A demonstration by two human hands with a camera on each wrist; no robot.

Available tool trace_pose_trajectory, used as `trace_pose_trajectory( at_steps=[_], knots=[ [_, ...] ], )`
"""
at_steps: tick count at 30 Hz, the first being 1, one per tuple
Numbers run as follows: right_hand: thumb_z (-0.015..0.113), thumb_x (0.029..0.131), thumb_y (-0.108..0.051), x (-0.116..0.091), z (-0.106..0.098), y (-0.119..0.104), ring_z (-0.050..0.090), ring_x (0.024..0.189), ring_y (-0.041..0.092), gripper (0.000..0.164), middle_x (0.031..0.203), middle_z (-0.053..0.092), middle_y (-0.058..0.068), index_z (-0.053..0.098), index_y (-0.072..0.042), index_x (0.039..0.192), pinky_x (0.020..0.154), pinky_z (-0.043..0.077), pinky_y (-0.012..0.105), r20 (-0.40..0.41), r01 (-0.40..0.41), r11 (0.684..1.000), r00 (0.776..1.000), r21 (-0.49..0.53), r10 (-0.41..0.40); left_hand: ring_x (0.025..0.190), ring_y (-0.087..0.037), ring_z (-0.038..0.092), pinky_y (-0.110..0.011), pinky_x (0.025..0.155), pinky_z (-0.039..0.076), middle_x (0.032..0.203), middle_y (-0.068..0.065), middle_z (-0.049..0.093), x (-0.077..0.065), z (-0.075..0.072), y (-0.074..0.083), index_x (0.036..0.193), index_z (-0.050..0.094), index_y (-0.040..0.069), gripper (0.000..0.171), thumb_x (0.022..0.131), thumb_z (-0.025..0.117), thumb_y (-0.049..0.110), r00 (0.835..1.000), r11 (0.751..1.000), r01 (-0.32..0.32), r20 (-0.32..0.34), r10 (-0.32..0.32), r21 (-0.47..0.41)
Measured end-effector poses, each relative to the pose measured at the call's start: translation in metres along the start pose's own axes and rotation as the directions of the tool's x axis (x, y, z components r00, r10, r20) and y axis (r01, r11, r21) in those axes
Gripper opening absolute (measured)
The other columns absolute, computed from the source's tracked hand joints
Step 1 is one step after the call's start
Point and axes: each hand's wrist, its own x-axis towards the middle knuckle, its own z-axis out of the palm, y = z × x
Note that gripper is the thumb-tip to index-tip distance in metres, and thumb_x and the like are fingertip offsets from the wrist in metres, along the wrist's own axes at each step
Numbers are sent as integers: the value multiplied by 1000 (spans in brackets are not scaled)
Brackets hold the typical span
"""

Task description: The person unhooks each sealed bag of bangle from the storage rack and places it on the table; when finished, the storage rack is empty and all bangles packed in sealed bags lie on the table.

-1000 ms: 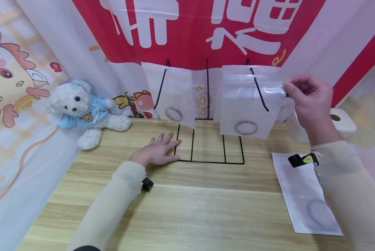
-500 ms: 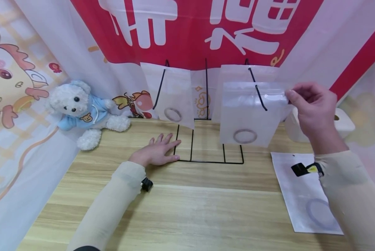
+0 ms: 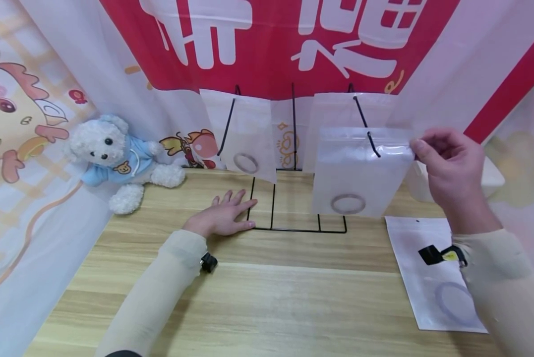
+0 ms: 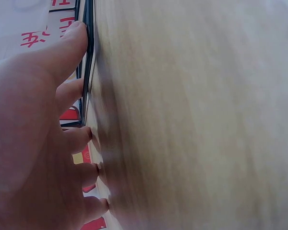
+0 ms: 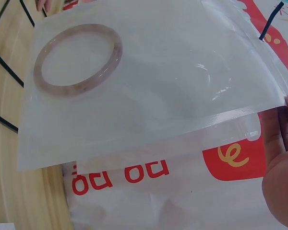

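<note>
Wood-grain table (image 3: 293, 307) before printed cloth (image 3: 84, 49).
Beyond the table's far edge, a red panel (image 3: 271, 49) bears white characters (image 3: 226, 47); past the left edge shows a cartoon figure (image 3: 8, 119); toward the far right corner, a red band (image 3: 516, 87) slants.

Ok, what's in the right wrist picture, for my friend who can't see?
The right hand pinches the edge of a translucent white plastic bag with a round pinkish-brown ring inside. A second translucent white bag shows behind it, and a thin black rod at upper right.
</note>
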Motion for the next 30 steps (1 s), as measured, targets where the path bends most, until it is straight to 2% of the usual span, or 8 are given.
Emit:
trace_pose_trajectory(
  at_steps=[8,12,20,23,30],
  knots=[
    [87,91,-30,-10,-3,1,67,93,14,44,111,73,1,76,-6,126,87,60,12,-14,-1,999,1000,32,2,166,-55,3,-79,130,4,182,-20,8,0,0,0,174,26,29,76,109,49,63,1000,1000,-3,0,3,3],
    [88,91,-26,-15,-5,1,68,91,15,44,109,73,3,75,-2,125,86,61,13,-7,8,997,1000,83,-8,166,-55,3,-79,130,4,182,-20,8,0,-1,0,174,26,29,76,110,49,62,1000,1000,-4,-1,4,3],
    [81,96,-8,-23,-9,1,67,85,14,28,102,74,2,75,2,121,80,62,13,13,55,990,998,129,-57,166,-55,3,-78,130,4,182,-20,8,1,0,-1,174,25,29,76,109,49,63,1000,1000,0,1,0,9],
    [81,96,-7,-27,-10,1,68,83,13,25,101,75,2,76,1,120,80,61,12,9,68,990,998,124,-70,166,-54,3,-78,130,4,183,-19,7,0,0,0,174,25,30,77,109,50,63,1000,1000,0,2,0,10],
    [82,94,-1,-36,-10,0,70,79,13,22,99,76,4,76,5,114,78,62,13,-39,105,986,994,129,-100,166,-54,3,-78,130,4,183,-19,7,-1,0,0,174,25,29,76,109,50,62,1000,1000,-1,0,1,13]
  ],
)
